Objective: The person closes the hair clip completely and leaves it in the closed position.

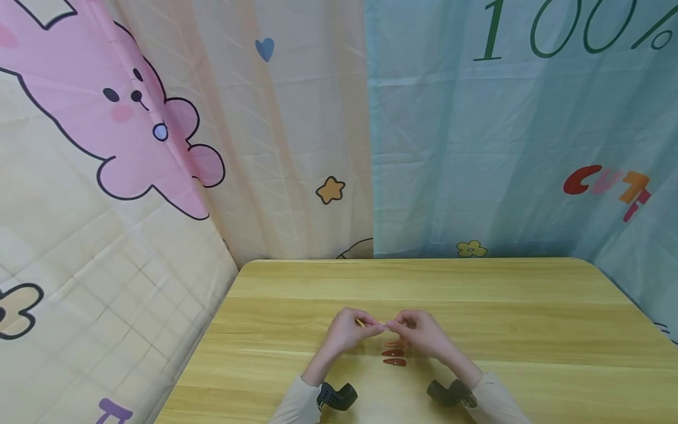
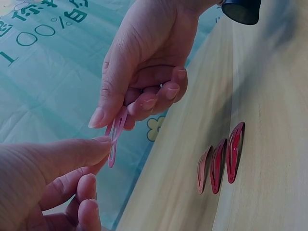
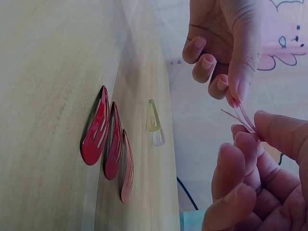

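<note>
Pink snap hair clip (image 2: 115,139): in the air between the hands, its prongs parted; long axis running from one hand to the other, neither clearly nearer.
Left hand (image 1: 349,331): pinching one end.
Right hand (image 1: 421,334): pinching the opposite end.
Clips on the surface: two red clips (image 3: 112,161) and a salmon clip (image 3: 126,185) side by side; a yellow clip (image 3: 152,124) and a pale clip (image 3: 159,138) apart from them.
Surface: wood-grain table (image 1: 503,294).
Room: cartoon-printed curtains (image 1: 450,147) behind.
</note>
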`<state>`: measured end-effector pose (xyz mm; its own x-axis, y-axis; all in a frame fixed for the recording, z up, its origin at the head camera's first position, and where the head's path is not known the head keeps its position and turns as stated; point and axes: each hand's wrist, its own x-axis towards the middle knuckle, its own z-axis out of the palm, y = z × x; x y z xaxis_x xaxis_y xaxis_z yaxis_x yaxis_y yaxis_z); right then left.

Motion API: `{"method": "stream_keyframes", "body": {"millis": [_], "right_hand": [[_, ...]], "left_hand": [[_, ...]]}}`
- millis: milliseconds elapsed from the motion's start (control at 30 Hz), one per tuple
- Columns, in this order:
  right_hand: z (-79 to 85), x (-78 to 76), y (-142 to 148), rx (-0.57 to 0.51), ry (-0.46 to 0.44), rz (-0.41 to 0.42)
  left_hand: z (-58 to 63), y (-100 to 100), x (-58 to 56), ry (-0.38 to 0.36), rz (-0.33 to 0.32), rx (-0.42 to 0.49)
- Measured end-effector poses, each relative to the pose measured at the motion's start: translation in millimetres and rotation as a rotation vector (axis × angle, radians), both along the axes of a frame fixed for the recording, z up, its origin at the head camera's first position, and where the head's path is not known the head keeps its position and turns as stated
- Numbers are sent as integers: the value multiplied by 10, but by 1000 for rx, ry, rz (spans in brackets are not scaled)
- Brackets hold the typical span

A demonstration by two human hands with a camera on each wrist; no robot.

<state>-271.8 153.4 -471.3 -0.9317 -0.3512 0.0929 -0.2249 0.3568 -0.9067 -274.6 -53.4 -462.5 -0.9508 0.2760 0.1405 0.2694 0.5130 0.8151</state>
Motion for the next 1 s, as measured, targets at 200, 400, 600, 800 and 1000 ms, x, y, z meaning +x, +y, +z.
{"method": "stream_keyframes", "body": {"millis": [200,400,600,800,1000], "right_hand": [[-10,-11,2,-7,-6,-30],[-2,-8,1,-23,6,-46],[12,2,-8,-37,19,-55],[25,5,-16,-59,30,-53],[28,5,-21,-74,27,-58]], "left_hand": [[17,-6,11,-12,-5,7],[35,1,6,-23,-11,20],[27,4,-4,-15,-37,34],[19,12,-7,-8,-37,30],[23,30,-5,-39,-35,47]]}}
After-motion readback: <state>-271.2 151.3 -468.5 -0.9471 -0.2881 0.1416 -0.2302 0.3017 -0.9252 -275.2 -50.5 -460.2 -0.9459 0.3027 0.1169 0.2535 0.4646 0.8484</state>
